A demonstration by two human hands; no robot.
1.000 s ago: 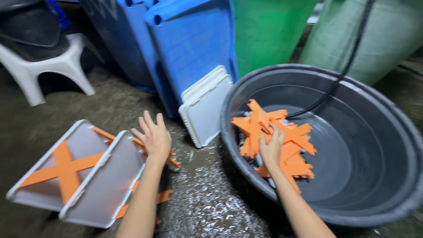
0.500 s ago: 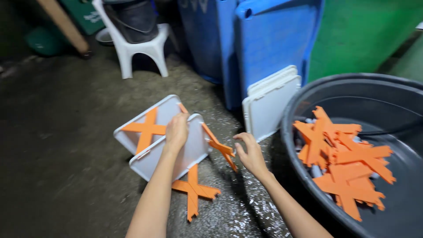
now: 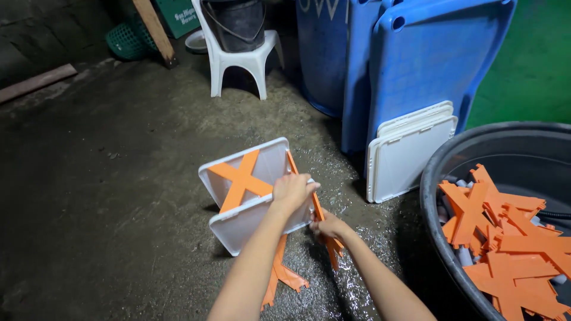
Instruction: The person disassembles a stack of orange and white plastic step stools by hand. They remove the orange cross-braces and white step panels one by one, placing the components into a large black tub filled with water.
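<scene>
On the wet floor, my left hand (image 3: 291, 191) grips the white tray's (image 3: 241, 223) top edge. My right hand (image 3: 329, 227) pinches an orange cross piece (image 3: 324, 224) just beside it.

- Dim overall; light falls from above and near the camera, brightest on the arms and the white trays (image 3: 250, 196).
- Wet floor (image 3: 357, 279) glints with small speckled glare.
- Top left corner sinks into deep shadow.
- Dark shadows sit under the trays and the stool (image 3: 241, 62).
- Focus is fairly sharp; slight softness at the edges.
</scene>
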